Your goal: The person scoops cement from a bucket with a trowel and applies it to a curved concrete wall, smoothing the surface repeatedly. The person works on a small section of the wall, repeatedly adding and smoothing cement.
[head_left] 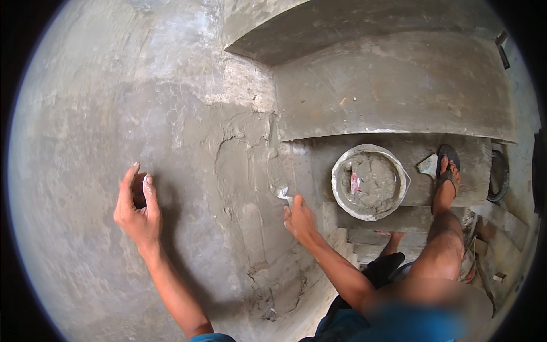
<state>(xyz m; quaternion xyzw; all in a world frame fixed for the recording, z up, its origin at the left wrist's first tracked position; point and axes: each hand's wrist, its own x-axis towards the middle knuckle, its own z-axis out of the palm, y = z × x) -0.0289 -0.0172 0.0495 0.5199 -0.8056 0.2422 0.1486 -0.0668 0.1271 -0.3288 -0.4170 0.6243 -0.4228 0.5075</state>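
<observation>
Mortar (242, 171): grey, wet, spread as an uneven patch on the wall (80, 148), between the two hands and up to the step corner. Surface ridged and smeared, a curved lip near the top, thinner and ragged low down. Wall to the left smoother, mottled grey; a paler, rough strip (248, 85) just above the patch.

Trowel (283, 193): small, pale metal blade, at the right edge of the patch. Right hand (299, 218) has its fingers closed round the handle, hiding most of it. Left hand (137, 208) out at the left, fingers bent and loose, nothing seen between them; its shadow falls on the wall alongside. Whether it touches the wall, cannot tell.

Bucket (337, 185): round, pale, caked rim, on a step (421, 196) right of the trowel. More mortar inside, with a red-and-white piece at its left side. Upper step (393, 80) juts out above the bucket and bounds the patch on the right. Sandalled foot (449, 171) on the bucket's step, beside a grey chip (428, 165); dark ring (499, 175) farther right.
</observation>
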